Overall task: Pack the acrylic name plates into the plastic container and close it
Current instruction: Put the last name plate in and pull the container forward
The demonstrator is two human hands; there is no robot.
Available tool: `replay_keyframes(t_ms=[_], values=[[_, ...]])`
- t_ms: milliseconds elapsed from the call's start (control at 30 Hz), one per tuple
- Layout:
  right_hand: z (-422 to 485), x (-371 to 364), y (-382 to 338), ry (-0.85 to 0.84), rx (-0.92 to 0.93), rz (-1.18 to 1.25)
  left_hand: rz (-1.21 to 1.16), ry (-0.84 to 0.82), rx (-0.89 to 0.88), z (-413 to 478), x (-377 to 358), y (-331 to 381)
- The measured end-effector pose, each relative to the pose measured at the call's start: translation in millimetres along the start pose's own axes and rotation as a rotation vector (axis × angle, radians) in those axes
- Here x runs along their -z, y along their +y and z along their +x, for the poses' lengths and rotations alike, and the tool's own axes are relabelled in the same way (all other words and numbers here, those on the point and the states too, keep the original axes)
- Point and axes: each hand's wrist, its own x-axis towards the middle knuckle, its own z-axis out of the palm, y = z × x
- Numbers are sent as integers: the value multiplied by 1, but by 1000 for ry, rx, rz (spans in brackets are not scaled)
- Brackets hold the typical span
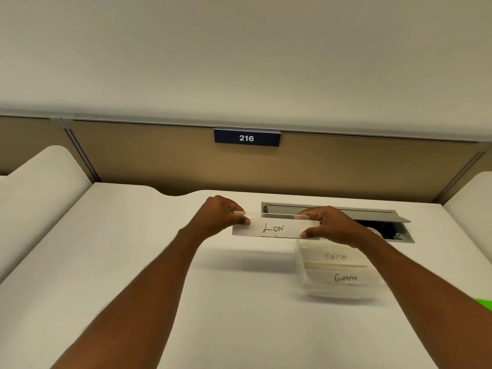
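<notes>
I hold a clear acrylic name plate with a paper strip reading "LION" above the white desk. My left hand pinches its left end and my right hand pinches its right end. Below my right hand stands a clear plastic container, blurred, with two name plates lying in it: one reads "SIGMA", the other "GIRAFEE". The held plate hangs just above and left of the container's far edge. I see no lid on the container.
An open grey cable hatch is set into the desk behind the container. A tan partition with a blue "216" sign rises at the back. A bright green object shows at the right edge.
</notes>
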Motion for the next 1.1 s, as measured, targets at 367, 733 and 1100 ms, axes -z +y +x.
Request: replay_keyframes(t_ms=[367,733,1100], values=[[-48,61,90,46,-120,-85,238,-73,-118,6,-100,71],[-52,76,140,56,-66,-324,574,-157,-182,26,-178,97],[-26,63,152,-46,-17,-726,886,-144,-250,39,-212,101]])
